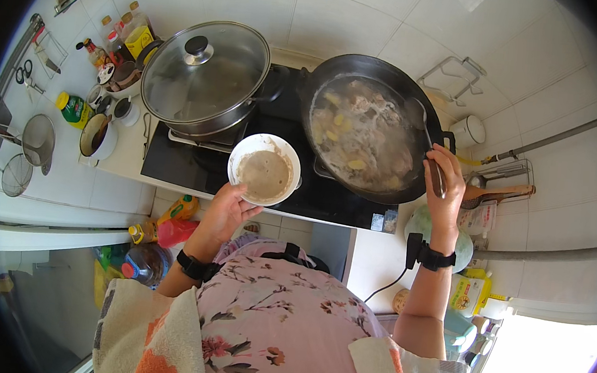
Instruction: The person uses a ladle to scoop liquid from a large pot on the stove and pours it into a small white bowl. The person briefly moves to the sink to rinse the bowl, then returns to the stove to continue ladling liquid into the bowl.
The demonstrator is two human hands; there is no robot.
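Note:
My left hand (230,210) grips the near rim of a white bowl (265,170) with cloudy, brownish foamy liquid, held over the front edge of the black glass hob (283,116). My right hand (445,178) is closed around the dark handle of a metal ladle (425,128), whose head rests inside the right edge of a large black wok (434,97). In the wok, pieces of meat (383,135) and yellow slices, seemingly ginger (356,164), lie in foamy, steaming liquid. Left of the wok, a steel pot (197,128) stands under a glass lid (206,82).
Sauce bottles (125,33) and a white enamel pot (101,137) stand at the left. Strainers (38,137) hang on the left wall. A white mug (468,130) stands behind the wok's right handle. At the right are a round green melon (462,249) and a utensil rack (528,177).

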